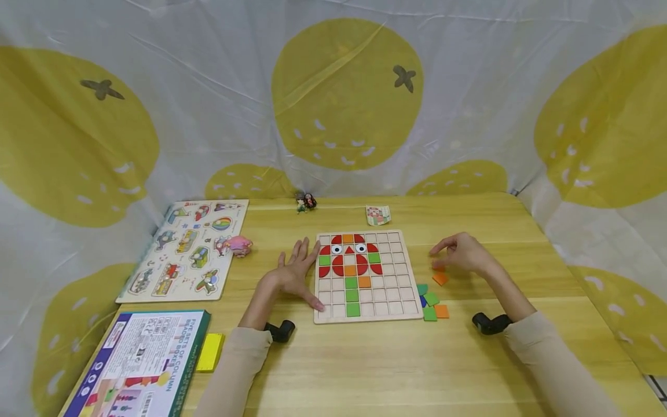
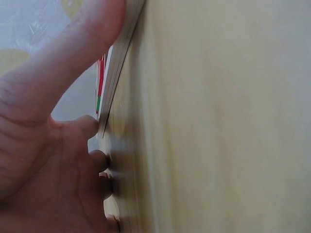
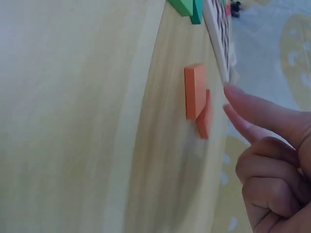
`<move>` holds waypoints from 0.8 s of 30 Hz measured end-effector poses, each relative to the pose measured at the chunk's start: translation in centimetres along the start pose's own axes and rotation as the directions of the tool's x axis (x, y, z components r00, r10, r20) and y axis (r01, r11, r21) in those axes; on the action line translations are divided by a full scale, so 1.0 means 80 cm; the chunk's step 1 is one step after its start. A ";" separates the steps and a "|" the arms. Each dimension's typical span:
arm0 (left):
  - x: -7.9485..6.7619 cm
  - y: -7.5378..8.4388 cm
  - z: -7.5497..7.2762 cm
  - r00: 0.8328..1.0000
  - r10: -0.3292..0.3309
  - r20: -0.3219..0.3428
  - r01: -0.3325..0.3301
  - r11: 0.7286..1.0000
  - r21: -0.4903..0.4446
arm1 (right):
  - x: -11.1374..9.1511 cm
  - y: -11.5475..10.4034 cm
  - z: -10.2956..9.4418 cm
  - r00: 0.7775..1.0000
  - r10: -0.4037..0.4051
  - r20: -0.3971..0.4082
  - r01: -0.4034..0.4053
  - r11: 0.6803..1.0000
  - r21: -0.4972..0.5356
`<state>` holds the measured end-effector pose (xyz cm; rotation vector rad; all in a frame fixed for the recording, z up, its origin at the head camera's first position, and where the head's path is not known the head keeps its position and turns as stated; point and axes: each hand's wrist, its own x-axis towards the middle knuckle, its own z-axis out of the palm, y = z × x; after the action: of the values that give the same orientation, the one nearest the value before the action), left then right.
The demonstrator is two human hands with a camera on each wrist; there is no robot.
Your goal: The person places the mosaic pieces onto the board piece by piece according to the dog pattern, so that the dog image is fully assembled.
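A square wooden grid board (image 1: 393,279) lies mid-table, bearing red, green and orange tiles and two eye tiles (image 1: 361,248) in an owl-like pattern. My left hand (image 1: 296,272) is spread along its left side, the thumb resting on the near left corner. The left wrist view shows the board's edge (image 2: 116,68) under that thumb. To the right, my right hand (image 1: 462,253) hovers above the table, thumb and index finger apart with nothing between them, the other fingers curled. Just below it lie two overlapping orange tiles (image 3: 195,92). More loose tiles, green (image 1: 431,299), teal, blue and orange (image 1: 442,311), sit beside the board.
Behind the board lie a small pattern card (image 1: 378,215) and tiny figurines (image 1: 305,201). At left are a wooden picture puzzle (image 1: 208,263), a pink toy (image 1: 239,246), a boxed set (image 1: 151,353) and a yellow block (image 1: 211,352). A patterned curtain (image 1: 224,116) encloses the table.
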<state>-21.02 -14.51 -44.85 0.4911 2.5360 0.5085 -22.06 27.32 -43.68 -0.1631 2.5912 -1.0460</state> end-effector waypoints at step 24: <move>0.000 -0.001 0.001 1.000 0.002 0.003 -0.002 1.000 0.012 | -0.006 0.036 -0.019 0.996 0.048 0.072 -0.058 0.987 0.150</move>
<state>-20.99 -14.56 -44.92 0.4982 2.5370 0.4933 -22.11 30.50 -44.52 -0.0903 2.4307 -1.1918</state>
